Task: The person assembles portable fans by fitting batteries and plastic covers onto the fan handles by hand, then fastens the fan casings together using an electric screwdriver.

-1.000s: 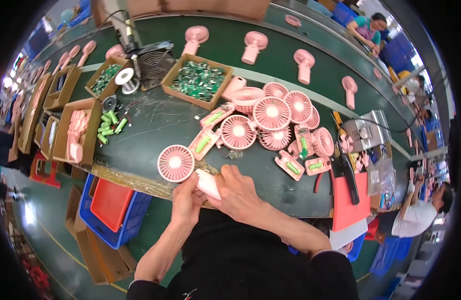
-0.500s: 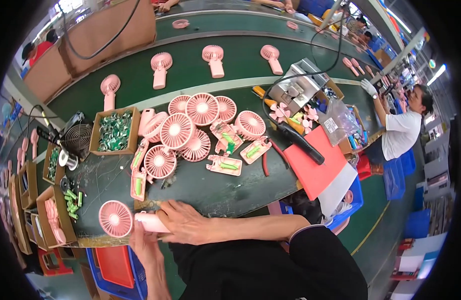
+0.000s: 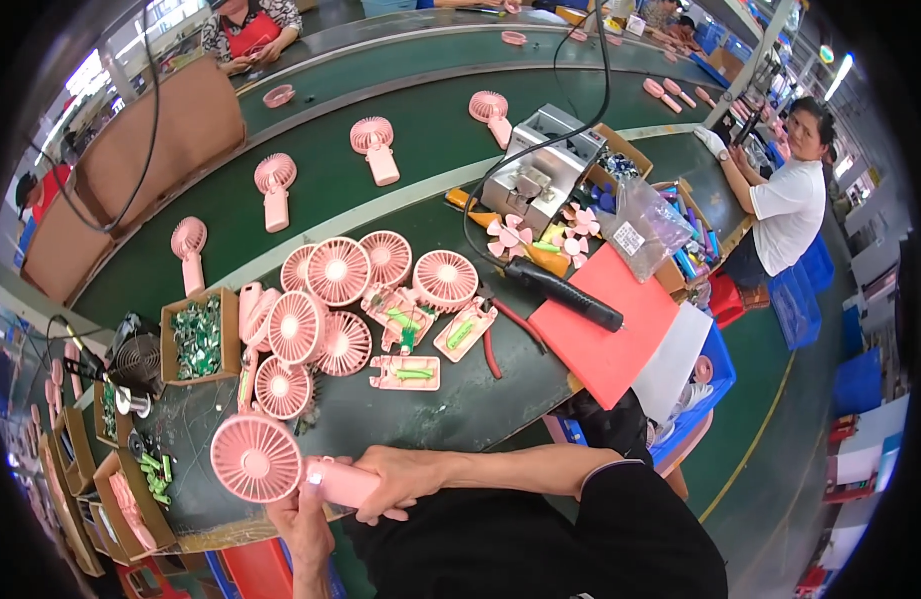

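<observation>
A pink handheld fan (image 3: pixel 256 457) lies sideways over the near edge of the bench, its round grille toward the left. Wrapped round the end of its handle is my right hand (image 3: pixel 395 477). From below, my left hand (image 3: pixel 306 524) grips the fan with thumb and fingers where grille and handle meet. Beyond the fan, several pink fan heads (image 3: pixel 296 327) are piled on the dark bench. Beside that pile lie opened pink handle shells (image 3: pixel 406 373) with green cells inside.
Cartons of green circuit boards (image 3: pixel 199 334) and pink parts (image 3: pixel 131 509) stand at the left. A black electric screwdriver (image 3: pixel 565 295) lies on a red sheet (image 3: pixel 610 339), near red-handled pliers (image 3: pixel 492 349). Behind, a green conveyor (image 3: pixel 325 190) carries fans. A co-worker (image 3: pixel 795 205) stands at the right.
My hands have lifted the fan a little and turned its grille more toward me. The view has shifted, and the fans on the conveyor sit farther left.
</observation>
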Demonstrator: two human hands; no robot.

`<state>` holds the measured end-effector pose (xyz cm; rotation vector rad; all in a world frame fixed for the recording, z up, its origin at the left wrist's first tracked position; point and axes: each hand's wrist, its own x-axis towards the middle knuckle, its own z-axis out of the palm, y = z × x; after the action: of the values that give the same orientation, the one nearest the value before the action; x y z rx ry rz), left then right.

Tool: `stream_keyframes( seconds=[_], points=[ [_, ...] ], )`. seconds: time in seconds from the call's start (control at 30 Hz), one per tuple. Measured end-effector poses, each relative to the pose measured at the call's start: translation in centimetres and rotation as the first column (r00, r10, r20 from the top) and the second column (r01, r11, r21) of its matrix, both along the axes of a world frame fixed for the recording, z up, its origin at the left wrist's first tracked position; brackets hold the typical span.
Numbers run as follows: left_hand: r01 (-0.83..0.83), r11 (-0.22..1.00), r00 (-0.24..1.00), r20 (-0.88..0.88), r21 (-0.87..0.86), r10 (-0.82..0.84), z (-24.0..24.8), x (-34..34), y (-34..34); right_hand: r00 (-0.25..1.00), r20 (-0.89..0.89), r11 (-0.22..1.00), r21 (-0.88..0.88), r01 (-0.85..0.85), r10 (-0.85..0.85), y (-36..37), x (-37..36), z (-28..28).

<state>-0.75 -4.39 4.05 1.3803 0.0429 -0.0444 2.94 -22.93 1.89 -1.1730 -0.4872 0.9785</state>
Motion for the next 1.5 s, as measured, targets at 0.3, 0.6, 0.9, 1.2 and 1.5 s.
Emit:
stream_keyframes(
  seconds=[0.3, 0.6, 0.9, 1.2, 1.5],
  points=[
    [0.327, 0.943, 0.939, -0.13, 0.06, -0.317, 0.8, 6.2, -9.0, 0.566, 0.469, 0.652, 0.031, 0.757, -0.679, -6.1, -0.6, -1.2],
    [0.232, 0.972, 0.972, 0.033, -0.039, -0.231, -0.2, 7.7, -14.3, 0.211, 0.964, 0.475, -0.111, 0.873, -0.161, -11.3, -0.4, 2.3],
    [0.466, 0.805, 0.846, -0.081, -0.368, -0.527, -1.3, 10.9, -13.9, 0.392, 0.912, 0.013, -0.396, 0.918, 0.121, -26.3, 2.7, 0.8],
    [0.418, 0.644, 0.807, -0.064, -0.641, -0.587, -1.7, 10.9, -15.4, 0.421, 0.349, 0.427, -0.064, 0.902, -0.837, -26.9, 6.6, 5.7],
    [0.348, 0.822, 0.85, -0.217, -0.451, -0.479, -0.2, 12.0, -17.3, 0.283, 0.079, 0.262, 0.664, 0.7, -0.956, -26.4, 16.0, 13.2]
  ],
)
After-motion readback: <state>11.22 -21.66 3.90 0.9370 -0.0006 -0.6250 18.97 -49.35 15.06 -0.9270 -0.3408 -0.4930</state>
